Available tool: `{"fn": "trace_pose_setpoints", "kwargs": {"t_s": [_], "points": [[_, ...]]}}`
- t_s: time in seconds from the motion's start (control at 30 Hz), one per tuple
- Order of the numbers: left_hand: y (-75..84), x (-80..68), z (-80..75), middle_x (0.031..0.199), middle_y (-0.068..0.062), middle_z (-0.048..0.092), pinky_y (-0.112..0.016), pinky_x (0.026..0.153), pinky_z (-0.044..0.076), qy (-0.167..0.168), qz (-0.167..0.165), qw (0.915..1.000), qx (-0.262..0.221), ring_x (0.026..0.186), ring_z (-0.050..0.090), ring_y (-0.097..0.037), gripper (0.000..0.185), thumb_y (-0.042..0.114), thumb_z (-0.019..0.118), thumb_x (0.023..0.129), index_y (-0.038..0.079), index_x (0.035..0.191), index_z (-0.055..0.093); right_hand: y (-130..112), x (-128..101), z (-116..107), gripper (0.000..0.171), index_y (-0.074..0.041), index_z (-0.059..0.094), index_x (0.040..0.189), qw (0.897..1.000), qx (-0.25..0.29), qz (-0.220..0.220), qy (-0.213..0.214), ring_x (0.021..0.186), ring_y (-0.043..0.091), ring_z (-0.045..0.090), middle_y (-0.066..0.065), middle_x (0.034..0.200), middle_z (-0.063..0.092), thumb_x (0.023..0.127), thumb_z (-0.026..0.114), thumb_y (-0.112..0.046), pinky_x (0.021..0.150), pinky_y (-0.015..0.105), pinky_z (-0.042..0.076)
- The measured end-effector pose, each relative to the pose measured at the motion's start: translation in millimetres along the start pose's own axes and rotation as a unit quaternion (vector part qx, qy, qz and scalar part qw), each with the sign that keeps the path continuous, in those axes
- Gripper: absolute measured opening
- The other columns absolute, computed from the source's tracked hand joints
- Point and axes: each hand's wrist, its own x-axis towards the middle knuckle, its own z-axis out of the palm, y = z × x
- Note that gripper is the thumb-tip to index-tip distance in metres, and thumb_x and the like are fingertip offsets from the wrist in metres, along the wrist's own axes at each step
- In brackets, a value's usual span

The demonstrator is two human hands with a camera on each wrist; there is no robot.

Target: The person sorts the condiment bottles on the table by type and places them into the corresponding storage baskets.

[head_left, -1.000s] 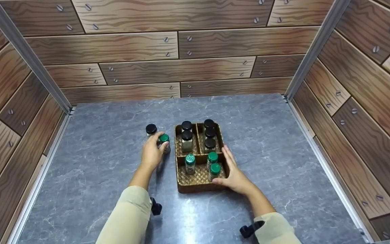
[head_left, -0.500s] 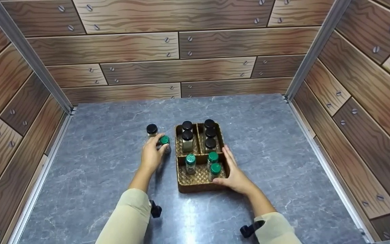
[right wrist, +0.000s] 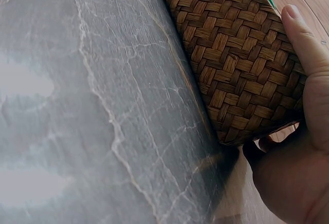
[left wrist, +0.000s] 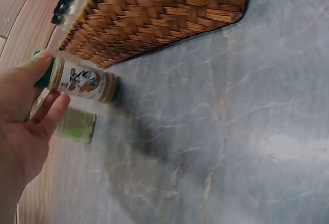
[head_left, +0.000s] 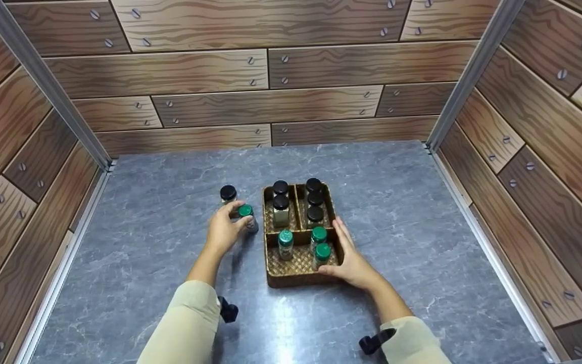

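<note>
My left hand pinches a green-capped spice jar by its cap between thumb and fingers. The jar leans slightly, its base toward the woven basket. Behind that hand stands a black-capped jar, partly hidden by the fingers. At the basket's near right corner, my right hand holds the wall, thumb over the front side and fingers along the right side. Inside the wide front compartment stand three green-capped jars, one at left and two at right beside my right thumb.
Two black-capped jars stand in the basket's back left compartment, three more in the back right one. The grey marbled table is enclosed by wood-patterned walls behind and at both sides.
The green-capped jar in my left hand has tilted, its base swinging slightly right toward the basket. My right hand keeps its place on the basket.
</note>
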Motion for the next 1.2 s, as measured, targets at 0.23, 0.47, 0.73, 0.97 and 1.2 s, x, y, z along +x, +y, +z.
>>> {"fn": "trace_pose_setpoints", "kwargs": {"t_s": [0.23,0.47,0.73,0.97,1.2], "points": [[10.0,-2.7,-10.2,0.114,-0.008,0.074,-0.042,0.095,0.057,-0.032,-0.004,0.9994,-0.015,0.107,0.071,-0.026,0.043,0.025,0.083,0.084,0.013,0.122,0.068,-0.3,-0.9,-0.6,0.128,-0.026,0.004,0.164,1.000,0.006,0.010,-0.001,0.158,0.036,-0.002,0.004,0.172,-0.006,0.070,0.092,-0.027,0.120,0.068,0.009],[16.1,-11.9,-19.5,0.109,-0.006,0.074,-0.043,0.092,0.057,-0.026,0.006,0.9990,-0.037,0.104,0.072,-0.024,0.042,0.025,0.085,0.082,0.015,0.119,0.069,-0.4,-0.8,0.6,0.128,-0.032,0.003,0.163,1.000,0.010,0.017,0.000,0.158,0.036,-0.002,0.000,0.172,-0.007,0.071,0.092,-0.026,0.119,0.070,0.009],[31.3,-26.7,-22.5,0.105,-0.002,0.073,-0.039,0.089,0.058,-0.006,0.052,0.9968,-0.060,0.099,0.071,-0.020,0.043,0.028,0.088,0.076,0.018,0.115,0.073,-5.0,-1.6,-0.4,0.129,-0.029,0.005,0.163,1.000,0.018,0.016,-0.001,0.158,0.036,-0.003,0.000,0.172,-0.006,0.069,0.093,-0.028,0.120,0.069,0.008],[54.2,-41.8,-26.9,0.101,0.002,0.070,-0.030,0.078,0.062,0.006,0.078,0.9946,-0.068,0.095,0.069,-0.015,0.041,0.026,0.089,0.075,0.020,0.113,0.075,-2.0,0.2,-0.7,0.129,-0.033,0.004,0.163,1.000,0.012,0.017,-0.003,0.158,0.035,-0.002,-0.002,0.172,-0.007,0.069,0.093,-0.034,0.121,0.067,0.008],[77.3,-55.8,-27.0,0.101,0.005,0.067,-0.020,0.076,0.060,-0.017,0.098,0.9922,-0.075,0.095,0.067,-0.010,0.040,0.033,0.087,0.077,0.023,0.112,0.074,-1.3,0.0,-0.1,0.128,-0.025,0.005,0.164,1.000,0.016,0.007,0.000,0.158,0.035,-0.003,0.003,0.172,-0.006,0.071,0.092,-0.023,0.122,0.065,0.007]]}}
